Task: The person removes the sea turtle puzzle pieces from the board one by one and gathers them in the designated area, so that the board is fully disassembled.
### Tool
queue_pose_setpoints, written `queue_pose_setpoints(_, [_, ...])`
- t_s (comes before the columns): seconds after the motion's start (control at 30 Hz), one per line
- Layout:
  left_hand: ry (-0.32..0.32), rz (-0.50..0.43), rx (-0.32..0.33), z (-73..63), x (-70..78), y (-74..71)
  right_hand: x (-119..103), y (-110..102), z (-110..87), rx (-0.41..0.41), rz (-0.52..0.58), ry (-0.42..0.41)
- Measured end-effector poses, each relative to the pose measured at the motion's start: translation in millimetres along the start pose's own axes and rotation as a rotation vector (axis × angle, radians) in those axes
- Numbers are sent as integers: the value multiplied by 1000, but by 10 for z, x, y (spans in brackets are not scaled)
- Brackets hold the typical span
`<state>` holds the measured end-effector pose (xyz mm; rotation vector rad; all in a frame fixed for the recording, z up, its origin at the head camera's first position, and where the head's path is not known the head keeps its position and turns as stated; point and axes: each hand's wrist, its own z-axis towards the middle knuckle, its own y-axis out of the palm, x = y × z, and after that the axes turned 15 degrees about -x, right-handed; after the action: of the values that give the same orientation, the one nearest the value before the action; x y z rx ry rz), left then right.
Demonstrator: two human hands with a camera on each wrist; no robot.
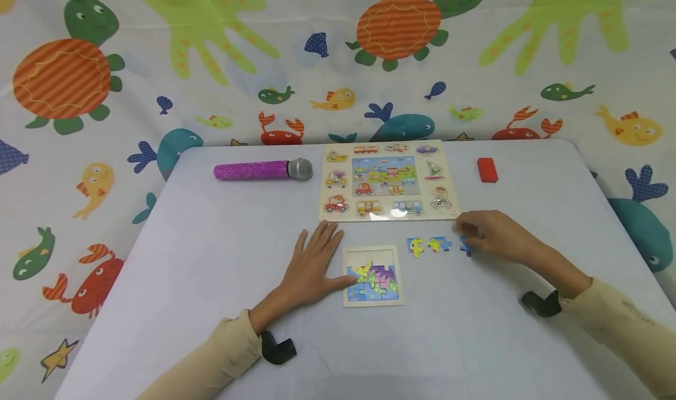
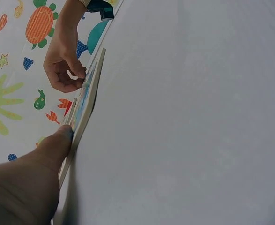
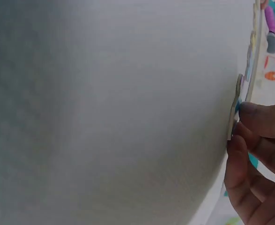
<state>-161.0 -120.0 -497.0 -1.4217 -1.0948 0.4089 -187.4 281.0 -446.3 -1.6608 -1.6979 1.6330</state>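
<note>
A small wooden jigsaw tray (image 1: 371,251) lies on the table, its lower rows filled with colourful pieces and its top strip bare wood. My left hand (image 1: 315,271) lies spread flat beside it, the thumb reaching over the left rim onto the pieces. To the right, two loose fish-patterned pieces, one yellow and blue (image 1: 415,247) and another (image 1: 438,244), lie in a row. At the end of that row my right hand (image 1: 493,236) pinches a blue puzzle piece (image 1: 465,247) by its edge, partly hidden by fingers; the right wrist view shows thumb and fingertips on it.
Behind the hands lies a large wooden vehicle puzzle board (image 1: 388,216). A purple microphone (image 1: 253,170) rests at the back left and a red block (image 1: 487,170) at the back right. A sea-animal patterned cloth (image 1: 222,112) hangs behind the white table (image 1: 237,230).
</note>
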Motion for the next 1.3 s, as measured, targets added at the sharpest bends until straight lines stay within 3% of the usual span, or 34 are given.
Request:
queue_pose_setpoints(0.4, [9,-3,8,-2,-22,14,-6,47,17,1,5,-29])
queue_pose_setpoints(0.67, [5,-3,-3,2,-8,1,-90,45,-38,-52,-72,0])
queue_pose_setpoints(1.3, [8,13,1,6,-29,10,-100,91,-16,-17,-77,-24])
